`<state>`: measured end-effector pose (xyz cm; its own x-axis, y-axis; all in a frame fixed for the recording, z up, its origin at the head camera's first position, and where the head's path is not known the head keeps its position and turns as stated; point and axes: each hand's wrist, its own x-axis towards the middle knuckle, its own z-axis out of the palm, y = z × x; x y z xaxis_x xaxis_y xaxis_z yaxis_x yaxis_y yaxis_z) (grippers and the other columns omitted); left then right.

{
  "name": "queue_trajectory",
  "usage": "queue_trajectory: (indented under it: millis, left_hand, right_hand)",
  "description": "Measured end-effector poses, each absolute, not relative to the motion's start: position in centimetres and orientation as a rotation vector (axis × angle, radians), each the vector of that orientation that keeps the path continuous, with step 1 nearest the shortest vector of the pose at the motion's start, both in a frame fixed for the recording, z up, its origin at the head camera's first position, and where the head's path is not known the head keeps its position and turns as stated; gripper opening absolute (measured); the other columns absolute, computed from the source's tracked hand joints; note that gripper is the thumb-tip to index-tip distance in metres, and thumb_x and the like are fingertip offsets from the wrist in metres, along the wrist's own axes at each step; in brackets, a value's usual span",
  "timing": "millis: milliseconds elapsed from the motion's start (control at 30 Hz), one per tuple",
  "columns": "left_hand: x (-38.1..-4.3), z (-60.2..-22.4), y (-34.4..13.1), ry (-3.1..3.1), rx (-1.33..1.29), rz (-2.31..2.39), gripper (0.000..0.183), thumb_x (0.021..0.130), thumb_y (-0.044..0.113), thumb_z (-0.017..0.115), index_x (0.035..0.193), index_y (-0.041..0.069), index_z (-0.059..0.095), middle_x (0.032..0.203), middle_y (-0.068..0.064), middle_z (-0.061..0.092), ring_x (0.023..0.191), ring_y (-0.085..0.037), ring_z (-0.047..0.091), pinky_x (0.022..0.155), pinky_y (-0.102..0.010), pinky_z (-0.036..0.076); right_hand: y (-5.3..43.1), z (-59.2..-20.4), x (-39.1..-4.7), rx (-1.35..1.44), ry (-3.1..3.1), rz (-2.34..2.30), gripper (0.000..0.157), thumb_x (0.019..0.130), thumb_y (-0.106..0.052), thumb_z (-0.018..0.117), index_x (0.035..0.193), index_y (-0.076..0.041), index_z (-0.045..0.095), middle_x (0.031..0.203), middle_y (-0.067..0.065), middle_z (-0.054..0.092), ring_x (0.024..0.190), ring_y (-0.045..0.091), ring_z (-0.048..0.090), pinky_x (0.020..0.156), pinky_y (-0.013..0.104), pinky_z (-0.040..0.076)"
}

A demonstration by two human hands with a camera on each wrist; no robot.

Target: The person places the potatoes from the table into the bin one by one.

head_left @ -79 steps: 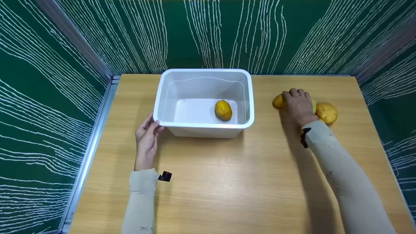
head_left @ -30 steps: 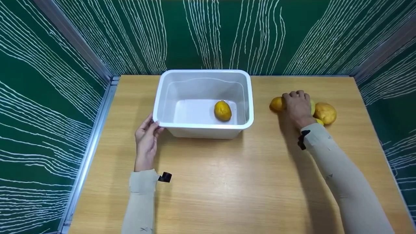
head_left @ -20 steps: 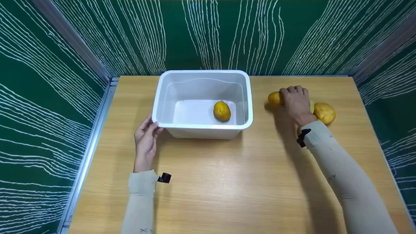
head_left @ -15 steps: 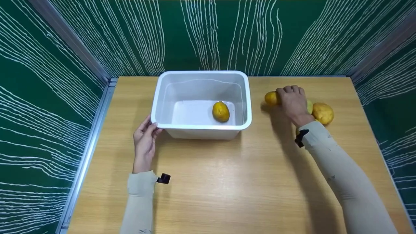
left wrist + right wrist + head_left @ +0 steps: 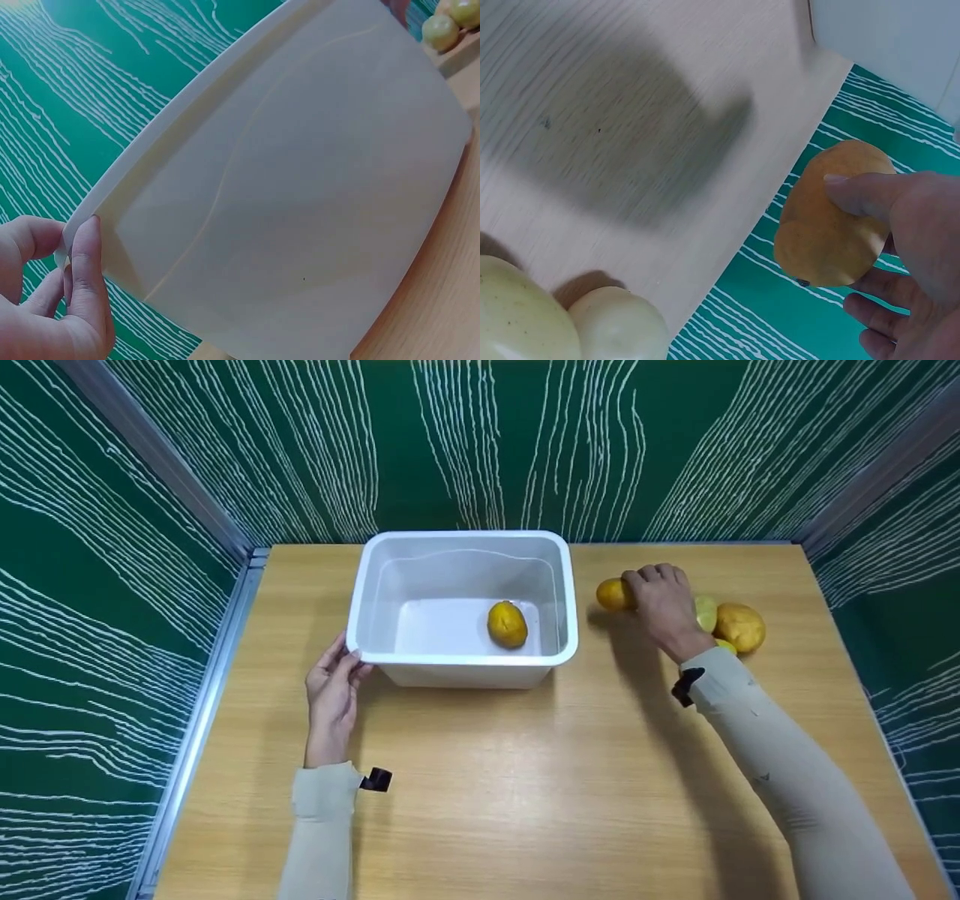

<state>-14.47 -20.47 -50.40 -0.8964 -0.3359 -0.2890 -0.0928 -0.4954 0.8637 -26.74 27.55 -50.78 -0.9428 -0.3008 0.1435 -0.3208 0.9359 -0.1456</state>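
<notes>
My left hand point(image 5: 332, 697) pinches the near left corner of a white plastic bin point(image 5: 465, 660) by its rim; in the left wrist view thumb and fingers point(image 5: 88, 277) clasp that rim. A yellow mango point(image 5: 508, 625) lies inside the bin, toward its right. To the right of the bin, my right hand point(image 5: 666, 607) grips an orange-yellow mango point(image 5: 615, 595) between thumb and fingers. In the right wrist view this mango point(image 5: 832, 217) is held above the table, with its shadow apart from it.
Right of my right hand sit a pale green round fruit point(image 5: 705, 613), a large yellow mango point(image 5: 740, 628) and a small yellow fruit point(image 5: 725, 646), partly hidden by the wrist. Green walls with white lines point(image 5: 510, 450) border the wooden table point(image 5: 495, 795).
My right hand has lifted the mango off the table and moved it left, away from the other fruit toward the bin. My left hand keeps its hold on the rim.
</notes>
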Motion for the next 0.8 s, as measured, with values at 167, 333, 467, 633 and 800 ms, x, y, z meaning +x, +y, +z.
queue_trajectory:
  millis: [167, 333, 467, 633, 800]
  left_hand:
    - [-14.4, -50.4, -20.5, -1.48, 0.633, -2.518, 0.054, 0.104, -0.01, 0.054, 0.156, -0.004, 0.044, 0.144, -0.017, 0.052, 0.088, -0.011, 0.067, 0.078, -0.015, 0.063]
    - [-14.3, -50.5, -20.5, -1.471, 0.61, -2.513, 0.053, 0.103, -0.012, 0.053, 0.155, -0.005, 0.046, 0.141, -0.018, 0.054, 0.087, -0.011, 0.069, 0.076, -0.015, 0.064]
    - [-14.3, -50.5, -20.5, -1.467, 0.616, -2.508, 0.052, 0.103, -0.013, 0.053, 0.154, -0.006, 0.046, 0.137, -0.017, 0.055, 0.086, -0.012, 0.069, 0.076, -0.016, 0.064]
    - [-14.4, -50.4, -20.5, -1.463, 0.631, -2.513, 0.053, 0.103, -0.012, 0.053, 0.155, -0.006, 0.045, 0.137, -0.016, 0.055, 0.086, -0.011, 0.068, 0.077, -0.016, 0.064]
    - [-14.4, -50.3, -20.5, -1.454, 0.634, -2.524, 0.053, 0.103, -0.012, 0.053, 0.155, -0.006, 0.045, 0.139, -0.016, 0.054, 0.086, -0.011, 0.069, 0.077, -0.016, 0.064]
  right_hand:
    - [27.1, -50.4, -26.6, 0.471, -2.97, 0.279, 0.051, 0.088, 0.012, 0.078, 0.135, 0.005, 0.06, 0.133, 0.032, 0.061, 0.127, 0.05, 0.047, 0.124, 0.066, 0.035]
    - [26.7, -49.9, -26.7, 0.494, -2.909, 0.295, 0.05, 0.088, -0.002, 0.085, 0.131, 0.004, 0.061, 0.13, 0.031, 0.063, 0.125, 0.05, 0.05, 0.121, 0.065, 0.038]
    - [26.4, -49.2, -26.8, 0.509, -2.869, 0.341, 0.051, 0.086, -0.004, 0.086, 0.129, 0.005, 0.062, 0.128, 0.031, 0.064, 0.123, 0.051, 0.051, 0.119, 0.067, 0.039]
    - [25.9, -48.0, -26.8, 0.505, -2.85, 0.355, 0.051, 0.086, -0.003, 0.086, 0.131, 0.004, 0.062, 0.131, 0.03, 0.063, 0.124, 0.049, 0.05, 0.121, 0.066, 0.038]
    - [25.6, -47.1, -26.6, 0.517, -2.806, 0.371, 0.047, 0.089, -0.006, 0.085, 0.13, 0.004, 0.063, 0.131, 0.029, 0.063, 0.122, 0.048, 0.051, 0.118, 0.065, 0.04]
